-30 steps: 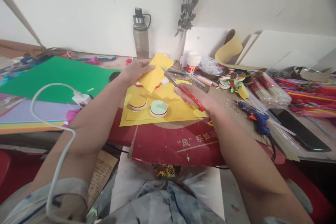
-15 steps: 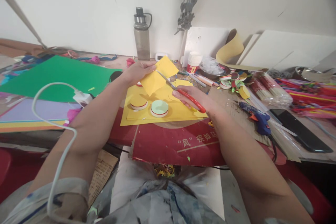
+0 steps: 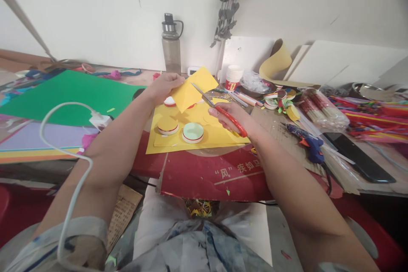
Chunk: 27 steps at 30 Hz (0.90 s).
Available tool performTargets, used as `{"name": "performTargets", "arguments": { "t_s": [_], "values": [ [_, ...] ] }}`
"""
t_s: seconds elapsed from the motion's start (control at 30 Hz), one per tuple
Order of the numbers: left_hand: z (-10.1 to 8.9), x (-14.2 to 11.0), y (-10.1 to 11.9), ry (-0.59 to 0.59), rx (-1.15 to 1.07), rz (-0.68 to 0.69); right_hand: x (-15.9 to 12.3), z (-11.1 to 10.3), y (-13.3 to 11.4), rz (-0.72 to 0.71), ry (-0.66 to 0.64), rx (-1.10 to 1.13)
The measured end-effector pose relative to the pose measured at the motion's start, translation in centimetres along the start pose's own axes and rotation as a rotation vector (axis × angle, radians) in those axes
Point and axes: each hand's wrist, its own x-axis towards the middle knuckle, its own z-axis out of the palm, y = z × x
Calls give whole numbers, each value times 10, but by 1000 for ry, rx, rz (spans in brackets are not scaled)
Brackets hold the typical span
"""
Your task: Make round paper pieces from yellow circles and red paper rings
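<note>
My left hand (image 3: 166,87) pinches the left edge of a piece of yellow paper (image 3: 188,97), held up above the table. In my right hand (image 3: 232,118) is a pair of scissors (image 3: 230,121) with red handles; its blades point up and left and lie against the paper. Below, yellow sheets (image 3: 172,148) are spread out. On them sit a round piece with a yellow top (image 3: 168,125) and one with a pale green inside (image 3: 193,132), both with white and red rims. Another white-rimmed piece is partly hidden behind the paper.
A green sheet (image 3: 70,97) lies at left, with a white cable (image 3: 57,106) looping over my left arm. A water bottle (image 3: 172,49) and paper cups (image 3: 233,77) stand at the back. A glue gun (image 3: 307,142) and a black phone (image 3: 358,157) lie at right.
The yellow paper has tilted a little, and its lower corner has risen slightly. The scissors stay at the paper in my right hand. The view has shifted slightly.
</note>
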Motion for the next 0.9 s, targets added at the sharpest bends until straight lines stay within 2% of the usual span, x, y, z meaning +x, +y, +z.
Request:
{"name": "performTargets", "arguments": {
  "t_s": [0.1, 0.27, 0.57, 0.9],
  "values": [
    [0, 3, -2, 48, -4, 3, -2, 1, -3, -47, 18, 0],
    [9, 2, 0, 26, -16, 23, -2, 2, -4, -117, 30, -13],
    [11, 5, -7, 42, -40, 19, 3, 6, 7, -47, 46, 8],
    [20, 0, 1, 78, -108, -18, 1, 15, -1, -8, 74, 42]
  ]
}}
